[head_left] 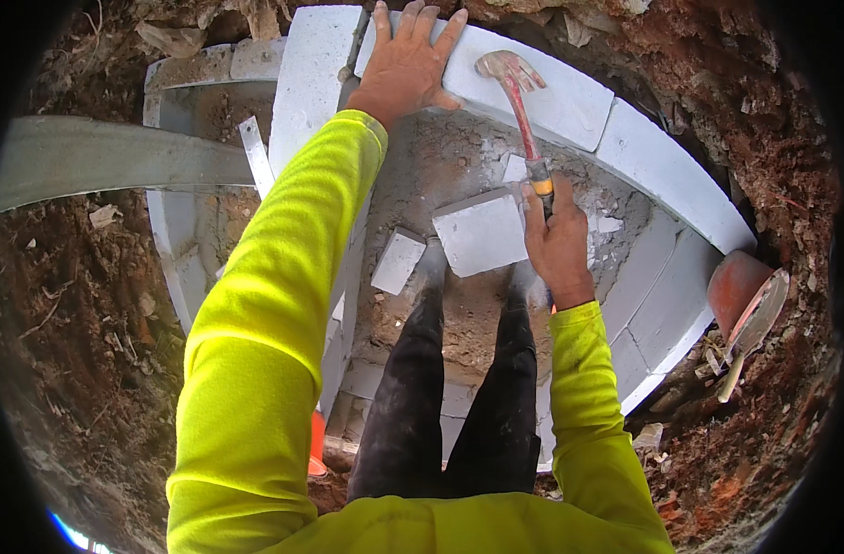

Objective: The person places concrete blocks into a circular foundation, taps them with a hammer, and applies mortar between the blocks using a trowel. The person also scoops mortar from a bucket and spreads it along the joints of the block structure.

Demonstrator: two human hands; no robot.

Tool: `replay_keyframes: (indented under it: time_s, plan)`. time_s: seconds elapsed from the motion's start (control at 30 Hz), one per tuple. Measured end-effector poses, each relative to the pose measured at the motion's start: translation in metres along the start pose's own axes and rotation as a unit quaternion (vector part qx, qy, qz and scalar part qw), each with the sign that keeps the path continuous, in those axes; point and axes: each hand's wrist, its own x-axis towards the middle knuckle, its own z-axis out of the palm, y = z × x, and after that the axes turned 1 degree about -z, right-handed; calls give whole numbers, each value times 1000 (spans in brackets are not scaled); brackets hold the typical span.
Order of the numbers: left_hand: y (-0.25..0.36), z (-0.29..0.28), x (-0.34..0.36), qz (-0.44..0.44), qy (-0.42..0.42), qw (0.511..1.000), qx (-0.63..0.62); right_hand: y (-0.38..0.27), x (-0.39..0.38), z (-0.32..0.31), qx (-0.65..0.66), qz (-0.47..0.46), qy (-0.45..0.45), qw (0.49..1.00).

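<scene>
My left hand [405, 66] lies flat with fingers spread on top of a pale grey block [562, 97] in the far wall, close to the joint with the block on its left [317, 69]. In my right hand [560, 242] is a claw hammer [518, 109], gripped by its dark handle with a yellow band. Its dusty red shaft points away from me, and the head appears over the top of the far block; whether it touches cannot be made out. Below, a loose cut block [482, 233] and a smaller block piece [399, 261] lie by my feet.
More wall blocks [671, 175] curve round to the right. An orange bucket [734, 284] and a trowel [759, 314] sit outside the wall on rough soil. A metal straightedge [256, 155] leans at left beside a wide grey beam [117, 164]. Block fragments [609, 224] litter the floor.
</scene>
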Motion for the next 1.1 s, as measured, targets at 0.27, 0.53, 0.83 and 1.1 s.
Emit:
replay_keyframes:
  time_s: [0.27,0.53,0.83,1.1]
  plan:
    - [40,-10,-78,-243,-43,958,-147,19,-35,-40,36,-11,28,999]
    - [38,-23,-93,-268,-88,950,-138,14,0,-39,-107,-95,-6,990]
    - [52,-43,-109,-299,-78,930,-201,9,-9,-44,-115,-91,-18,989]
    - [156,-53,-237,-373,-92,829,-406,-44,-4,-19,-7,-70,-46,996]
